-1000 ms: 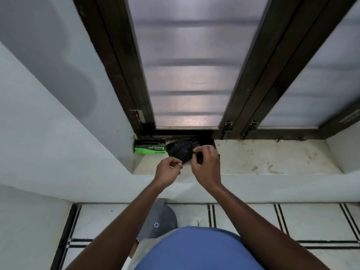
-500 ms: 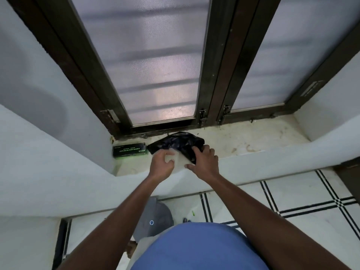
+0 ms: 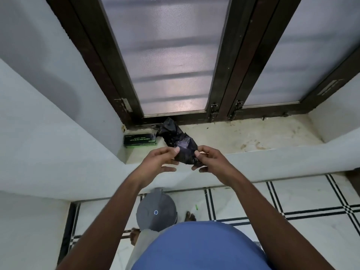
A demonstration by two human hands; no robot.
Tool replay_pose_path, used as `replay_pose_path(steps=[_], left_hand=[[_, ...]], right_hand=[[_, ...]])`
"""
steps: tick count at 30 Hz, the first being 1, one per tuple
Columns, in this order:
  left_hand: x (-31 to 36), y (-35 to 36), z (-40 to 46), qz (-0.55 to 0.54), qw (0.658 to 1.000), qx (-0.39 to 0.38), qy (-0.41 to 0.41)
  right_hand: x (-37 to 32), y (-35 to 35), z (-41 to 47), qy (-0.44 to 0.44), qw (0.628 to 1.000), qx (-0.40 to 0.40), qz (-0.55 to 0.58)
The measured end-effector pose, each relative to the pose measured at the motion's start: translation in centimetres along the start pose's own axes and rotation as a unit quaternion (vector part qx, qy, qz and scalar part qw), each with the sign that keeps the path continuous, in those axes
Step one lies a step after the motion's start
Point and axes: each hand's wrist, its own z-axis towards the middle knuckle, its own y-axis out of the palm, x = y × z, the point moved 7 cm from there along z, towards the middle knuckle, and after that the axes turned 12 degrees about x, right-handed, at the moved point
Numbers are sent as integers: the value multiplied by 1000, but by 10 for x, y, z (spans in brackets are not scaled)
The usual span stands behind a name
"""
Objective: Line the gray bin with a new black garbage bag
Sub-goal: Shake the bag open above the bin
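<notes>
- We hold the black garbage bag [image 3: 182,145] up between our two hands, still crumpled in a bunch, with its far end reaching away from us toward the window frame [image 3: 224,78]
- Our left hand [image 3: 157,159] pinches the bag's left edge with thumb and fingers
- Our right hand [image 3: 211,160] pinches the bag's right edge the same way, so both hands are closed on the bag and sit close together
- Past our left hand, on the stone ledge [image 3: 253,137], lies a black and green box [image 3: 140,140], just beside the bag's far end
- Below our hands, down on the tiled floor [image 3: 292,197], stands the gray bin [image 3: 155,211] with its lid shut
- The bin is near our bare toes [image 3: 190,216] and partly hidden by our blue shirt [image 3: 198,248]
</notes>
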Motion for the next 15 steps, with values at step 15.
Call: replay_pose_path(steps=[15], left_hand=[[-12, -61, -92, -70, 995, 74, 5]], right_hand=[[-36, 88, -55, -79, 995, -59, 7]])
